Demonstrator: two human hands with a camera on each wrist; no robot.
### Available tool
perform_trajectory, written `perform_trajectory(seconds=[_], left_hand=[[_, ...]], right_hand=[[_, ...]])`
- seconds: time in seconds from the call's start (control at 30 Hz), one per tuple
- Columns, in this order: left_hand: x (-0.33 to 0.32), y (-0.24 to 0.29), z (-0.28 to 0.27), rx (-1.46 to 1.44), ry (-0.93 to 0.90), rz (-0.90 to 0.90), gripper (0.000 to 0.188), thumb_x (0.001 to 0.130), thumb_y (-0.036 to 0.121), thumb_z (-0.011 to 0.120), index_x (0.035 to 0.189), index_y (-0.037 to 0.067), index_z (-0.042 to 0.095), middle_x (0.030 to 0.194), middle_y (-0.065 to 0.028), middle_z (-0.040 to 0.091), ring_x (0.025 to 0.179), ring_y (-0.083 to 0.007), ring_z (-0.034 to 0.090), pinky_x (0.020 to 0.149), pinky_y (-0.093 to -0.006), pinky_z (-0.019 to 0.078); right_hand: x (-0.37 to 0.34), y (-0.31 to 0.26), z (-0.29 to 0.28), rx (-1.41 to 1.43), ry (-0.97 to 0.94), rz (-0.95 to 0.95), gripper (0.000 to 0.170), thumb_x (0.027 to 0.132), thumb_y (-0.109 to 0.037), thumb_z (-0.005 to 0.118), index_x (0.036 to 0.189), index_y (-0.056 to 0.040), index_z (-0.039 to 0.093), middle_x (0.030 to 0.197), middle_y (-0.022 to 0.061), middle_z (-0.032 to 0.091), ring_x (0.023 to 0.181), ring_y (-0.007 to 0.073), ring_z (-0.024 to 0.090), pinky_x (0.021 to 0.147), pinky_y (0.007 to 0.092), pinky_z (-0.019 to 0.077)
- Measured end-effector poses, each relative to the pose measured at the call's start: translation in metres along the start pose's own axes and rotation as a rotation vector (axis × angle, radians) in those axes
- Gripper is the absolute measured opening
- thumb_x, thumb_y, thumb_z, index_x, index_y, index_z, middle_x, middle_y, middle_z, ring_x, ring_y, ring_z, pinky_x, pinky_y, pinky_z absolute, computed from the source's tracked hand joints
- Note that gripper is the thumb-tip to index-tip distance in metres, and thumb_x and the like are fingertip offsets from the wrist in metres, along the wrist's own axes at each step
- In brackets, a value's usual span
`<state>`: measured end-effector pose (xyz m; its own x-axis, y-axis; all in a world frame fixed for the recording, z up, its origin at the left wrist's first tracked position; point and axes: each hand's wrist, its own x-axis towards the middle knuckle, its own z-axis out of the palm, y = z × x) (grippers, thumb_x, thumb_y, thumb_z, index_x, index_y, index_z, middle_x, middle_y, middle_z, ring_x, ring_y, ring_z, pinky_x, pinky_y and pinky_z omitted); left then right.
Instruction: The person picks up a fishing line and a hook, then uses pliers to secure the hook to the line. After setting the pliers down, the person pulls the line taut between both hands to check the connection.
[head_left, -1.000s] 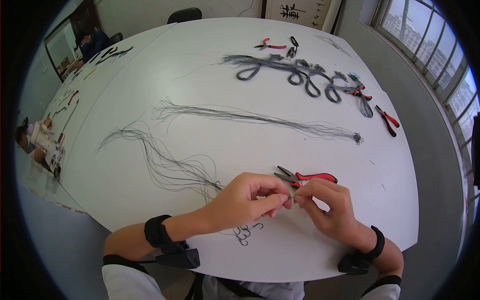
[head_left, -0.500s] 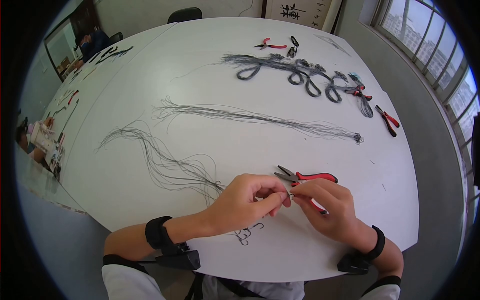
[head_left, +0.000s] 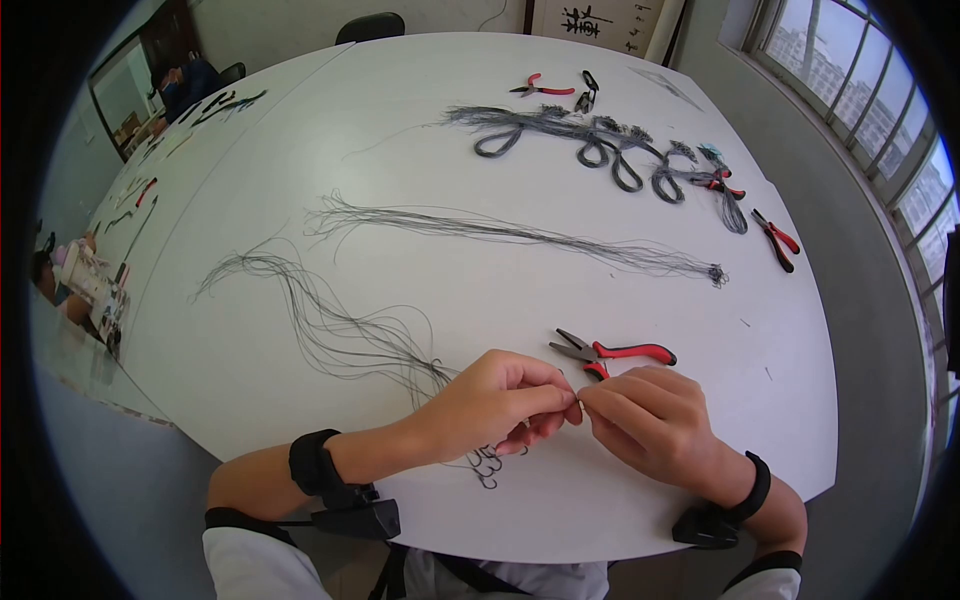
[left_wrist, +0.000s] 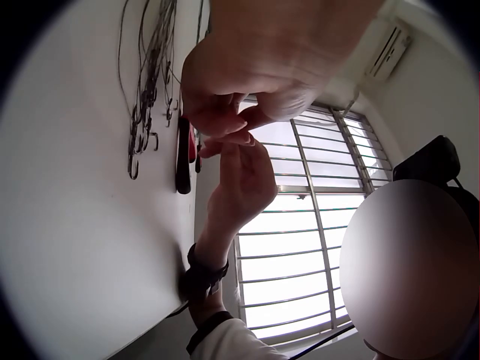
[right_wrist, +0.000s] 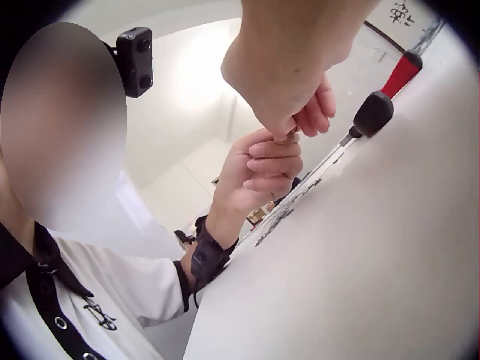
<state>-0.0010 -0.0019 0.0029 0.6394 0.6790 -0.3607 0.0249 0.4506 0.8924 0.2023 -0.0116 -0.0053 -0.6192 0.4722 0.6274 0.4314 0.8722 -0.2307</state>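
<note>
Just in front of the body, my left hand [head_left: 500,402] and right hand [head_left: 655,425] meet fingertip to fingertip. Thumb and forefinger of each pinch a tiny fishing hook [head_left: 579,403], mostly hidden by the fingers. Beneath the left hand, several dark fishing hooks [head_left: 487,470] lie on the table, some covered by that hand. Their bundle of thin grey lines [head_left: 345,325] fans away to the left. Red-handled pliers [head_left: 635,352] lie just beyond the right hand, which covers part of one handle.
Across the middle of the white table [head_left: 690,480] stretches a second bundle of hooked lines [head_left: 520,235]. Coiled line bundles [head_left: 600,150] lie farther back. More pliers [head_left: 776,243] rest near the right edge, with another red-handled pair [head_left: 543,88] at the back. A person [head_left: 190,88] sits far left.
My right hand has turned, its fingers closing in against the left fingertips. The hook that showed between them half a second ago is now mostly covered. The left hand stays nearly in place.
</note>
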Motion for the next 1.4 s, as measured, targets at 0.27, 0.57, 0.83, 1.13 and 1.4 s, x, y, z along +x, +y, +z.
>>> perform_trajectory(seconds=[0.27,0.57,0.83,1.13,1.4], left_hand=[[0.001,-0.002,0.0,0.01,-0.001,-0.026,0.021,0.093,0.013,0.049,0.087,-0.003,0.061,0.062,-0.0013,0.054,0.048,-0.0044,0.043,0.04,-0.0189,0.0304],[0.004,-0.007,-0.001,0.003,0.168,0.131,0.019,0.089,0.011,0.048,0.085,-0.004,0.06,0.062,0.0023,0.046,0.048,-0.0032,0.038,0.041,-0.0188,0.0304],[0.006,-0.007,-0.006,-0.118,0.227,0.227,0.02,0.092,0.011,0.046,0.09,-0.005,0.058,0.065,0.0002,0.047,0.051,-0.0044,0.04,0.041,-0.0186,0.0331],[0.006,-0.008,-0.005,-0.137,0.278,0.279,0.021,0.093,0.01,0.045,0.089,-0.005,0.059,0.067,-0.002,0.052,0.051,-0.0055,0.043,0.042,-0.019,0.0377],[0.006,-0.011,-0.004,-0.082,0.27,0.306,0.022,0.093,0.01,0.044,0.091,-0.005,0.06,0.067,-0.0023,0.051,0.049,-0.0066,0.045,0.042,-0.0193,0.0376]], right_hand=[[0.001,-0.001,0.003,-0.011,0.011,0.02,0.021,0.062,0.003,0.066,0.08,-0.0028,0.057,0.069,0.0056,0.055,0.056,0.0203,0.055,0.051,0.0304,0.0447],[-0.001,0.008,0.003,-0.176,-0.016,0.338,0.024,0.069,-0.004,0.068,0.087,-0.0016,0.053,0.085,0.011,0.054,0.081,0.0272,0.053,0.069,0.0357,0.0433],[-0.008,0.006,0.003,-0.24,-0.251,0.432,0.026,0.073,-0.015,0.067,0.089,-0.0002,0.052,0.102,0.0127,0.048,0.095,0.0286,0.045,0.081,0.0389,0.0366],[-0.005,0.009,0.003,0.028,-0.034,0.477,0.018,0.073,-0.004,0.063,0.084,0.003,0.051,0.097,0.0161,0.051,0.084,0.0313,0.05,0.073,0.0378,0.0405],[-0.002,0.0,0.008,0.044,-0.056,0.357,0.021,0.07,-0.003,0.065,0.087,0.0017,0.053,0.096,0.0162,0.052,0.082,0.0317,0.051,0.069,0.0377,0.043]])
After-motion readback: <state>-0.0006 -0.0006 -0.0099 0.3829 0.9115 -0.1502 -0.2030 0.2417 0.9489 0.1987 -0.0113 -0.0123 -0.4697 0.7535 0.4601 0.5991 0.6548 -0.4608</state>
